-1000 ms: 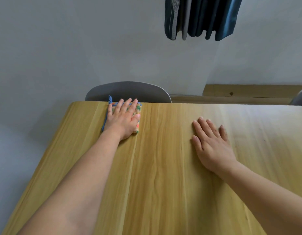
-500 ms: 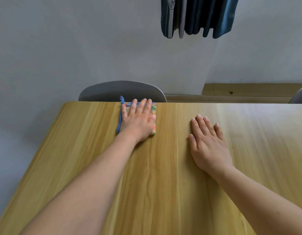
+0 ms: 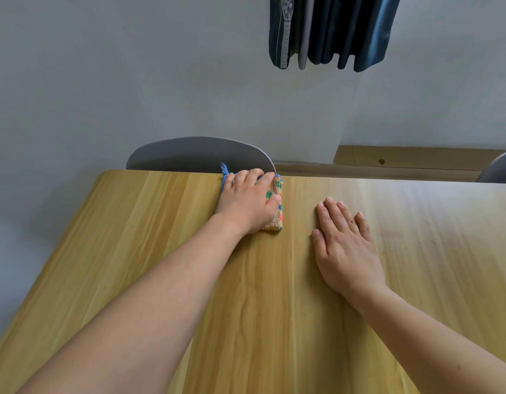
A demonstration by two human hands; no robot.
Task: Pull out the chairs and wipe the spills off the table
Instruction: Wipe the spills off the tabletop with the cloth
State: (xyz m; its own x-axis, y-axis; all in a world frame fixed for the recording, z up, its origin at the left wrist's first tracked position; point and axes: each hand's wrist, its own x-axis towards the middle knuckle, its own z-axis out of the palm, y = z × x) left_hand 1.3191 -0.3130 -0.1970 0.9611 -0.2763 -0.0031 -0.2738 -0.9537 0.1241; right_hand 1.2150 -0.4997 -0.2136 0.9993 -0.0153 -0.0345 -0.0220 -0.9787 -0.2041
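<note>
A light wooden table [image 3: 149, 237] fills the lower view. At its far edge my left hand [image 3: 247, 203] presses down on a folded cloth [image 3: 276, 207] with coloured spots and a blue border, fingers curled over it. My right hand [image 3: 345, 245] lies flat on the tabletop just right of the cloth, fingers apart, holding nothing. A grey chair [image 3: 195, 155] stands behind the far edge, its backrest close against the table directly behind the cloth. I see no spill on the wood.
A second grey chair [image 3: 499, 169] shows at the far right edge. Dark clothes [image 3: 331, 29] hang above against the grey wall. A wooden ledge [image 3: 402, 160] runs along the wall behind the table.
My left hand has slid the cloth to the right along the far edge, nearer to my right hand, and its fingers have curled over the cloth. My right hand stays flat.
</note>
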